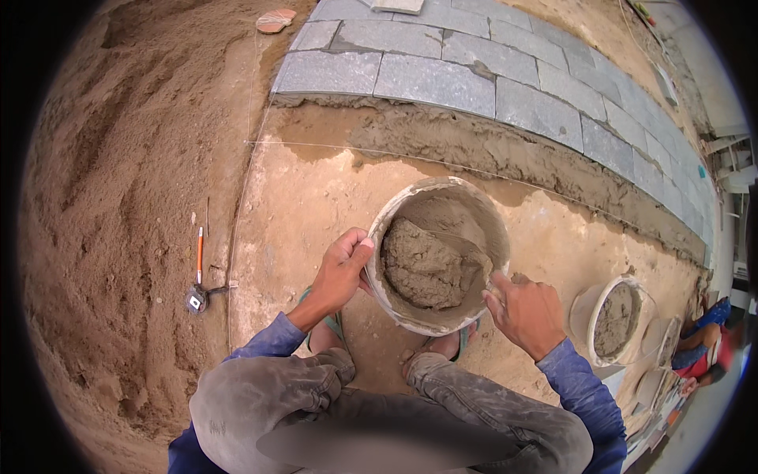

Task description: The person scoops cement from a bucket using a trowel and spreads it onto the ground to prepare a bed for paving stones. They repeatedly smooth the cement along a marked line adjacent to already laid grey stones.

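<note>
Between my feet stands a round bucket (377,296) whose rim is caked in grey. Wet mortar (422,265) lies heaped inside it. My left hand (345,265) is closed on the bucket's left rim, with the thumb near the top edge. At the right rim, my right hand (530,312) is closed around the handle of a trowel (519,279). Its blade dips into the bucket and is mostly hidden by mortar.
Ahead, grey stone pavers (434,83) border a strip of spread mortar (474,146). A taut string (379,150) crosses the ground. Left lie loose sand (118,197), an orange pencil (200,254) and a tape measure (197,299). Right are a second bucket (616,320) and another person (711,344).
</note>
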Tool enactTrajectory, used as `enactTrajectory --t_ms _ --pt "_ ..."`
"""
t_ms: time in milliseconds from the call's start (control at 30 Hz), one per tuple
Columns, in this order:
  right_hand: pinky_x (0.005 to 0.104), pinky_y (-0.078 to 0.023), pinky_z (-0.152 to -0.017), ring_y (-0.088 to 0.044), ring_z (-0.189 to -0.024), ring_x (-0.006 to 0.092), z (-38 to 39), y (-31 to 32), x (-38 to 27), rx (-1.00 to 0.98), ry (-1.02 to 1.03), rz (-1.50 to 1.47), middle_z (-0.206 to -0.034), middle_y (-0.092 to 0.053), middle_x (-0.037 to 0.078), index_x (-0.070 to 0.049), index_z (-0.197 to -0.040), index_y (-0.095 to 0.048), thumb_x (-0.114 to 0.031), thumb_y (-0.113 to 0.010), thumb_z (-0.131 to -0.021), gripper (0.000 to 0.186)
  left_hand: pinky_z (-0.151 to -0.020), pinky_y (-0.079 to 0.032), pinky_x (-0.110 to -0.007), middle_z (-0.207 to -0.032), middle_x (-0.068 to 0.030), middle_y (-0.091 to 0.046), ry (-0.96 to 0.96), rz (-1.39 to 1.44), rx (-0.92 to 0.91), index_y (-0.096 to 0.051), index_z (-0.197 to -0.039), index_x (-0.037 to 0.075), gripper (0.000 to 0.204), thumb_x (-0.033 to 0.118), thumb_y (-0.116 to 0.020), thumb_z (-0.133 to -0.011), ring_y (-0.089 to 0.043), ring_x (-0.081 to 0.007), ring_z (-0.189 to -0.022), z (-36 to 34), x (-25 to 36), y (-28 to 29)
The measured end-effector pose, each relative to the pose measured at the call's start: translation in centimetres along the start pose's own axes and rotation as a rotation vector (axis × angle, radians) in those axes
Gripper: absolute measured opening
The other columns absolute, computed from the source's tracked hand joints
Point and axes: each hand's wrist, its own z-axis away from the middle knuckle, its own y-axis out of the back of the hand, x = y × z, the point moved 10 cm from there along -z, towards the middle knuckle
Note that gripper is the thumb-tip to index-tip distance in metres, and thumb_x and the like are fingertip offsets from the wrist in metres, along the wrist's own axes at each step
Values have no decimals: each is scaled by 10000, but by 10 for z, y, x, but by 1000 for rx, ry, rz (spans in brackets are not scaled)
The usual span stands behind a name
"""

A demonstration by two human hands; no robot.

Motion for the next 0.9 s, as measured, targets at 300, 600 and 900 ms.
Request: enactTrajectory --t_ms 300,600,900 --pt "459 -514 -557 -662 -620 376 -12 13 4 75 -27 -16 -720 -634 208 -57 -1079 -598 -317 -614 -906 312 -562 -547 -262 -842 -30 -595 -59 -123 -55 -536 -1091 0 307 292 -456 -1042 -614 -100 -673 11 25 -14" --pt "373 -519 -547 -642 -633 271 27 36 -34 107 291 421 -795 -581 123 -47 -1138 -565 -275 -631 -897 339 -546 -532 -274 -791 -49 -590 -92 -159 -75 -540 -1084 -20 293 263 -480 -1031 -604 -104 -638 4 39 -26" --pt "509 -501 -613 -643 -667 441 1 -6 48 -25 -125 -215 -679 -616 276 9 -1081 -609 -283 -606 -926 331 -631 -571 -262 -888 -50 -600 -66 -124 -206 -508 -1147 -11 322 291 -484 -1036 -641 -115 -736 10 36 -39"
